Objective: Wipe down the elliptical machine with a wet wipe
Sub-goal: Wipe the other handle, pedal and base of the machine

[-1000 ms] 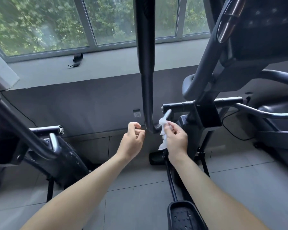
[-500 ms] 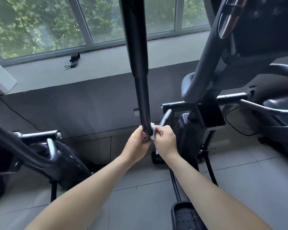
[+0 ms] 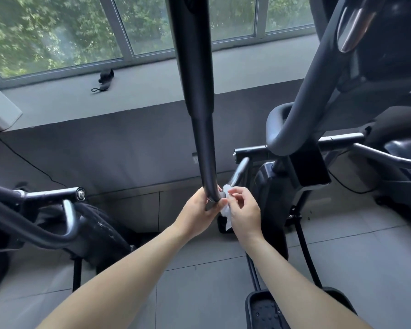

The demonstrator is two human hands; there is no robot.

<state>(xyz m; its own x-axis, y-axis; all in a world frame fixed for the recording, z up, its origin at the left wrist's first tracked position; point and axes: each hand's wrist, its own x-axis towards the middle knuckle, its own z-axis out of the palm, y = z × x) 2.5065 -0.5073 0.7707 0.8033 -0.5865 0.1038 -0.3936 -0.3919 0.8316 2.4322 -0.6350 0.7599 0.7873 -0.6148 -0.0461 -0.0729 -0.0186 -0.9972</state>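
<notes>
Head view, both forearms in frame.

Left hand [image 3: 198, 211]: closed round the lower end of the black swing arm [image 3: 201, 119], fingers curled behind the tube, thumb across its front. Firm wrap, no gap visible.

Right hand [image 3: 246, 216]: just right of the left hand, pinching a crumpled white wet wipe [image 3: 225, 210] between thumb and fingers. The other fingers are loosely bent.

The wipe sits between my right palm and the bottom of the swing arm. Its upper corner touches the tube's right side and its tail hangs below my thumb. I cannot tell how much of it is pressed against the tube.

The swing arm runs from the top edge of the view down to my hands, nearly upright. The main body of the elliptical machine [image 3: 301, 167] stands to the right, and its foot pedal [image 3: 266, 309] is at the bottom edge.

Second machine [image 3: 57, 224] is on the left. A small black strap [image 3: 105, 79] lies on the grey window sill [image 3: 57, 98]. The floor [image 3: 199, 293] is grey tile.
</notes>
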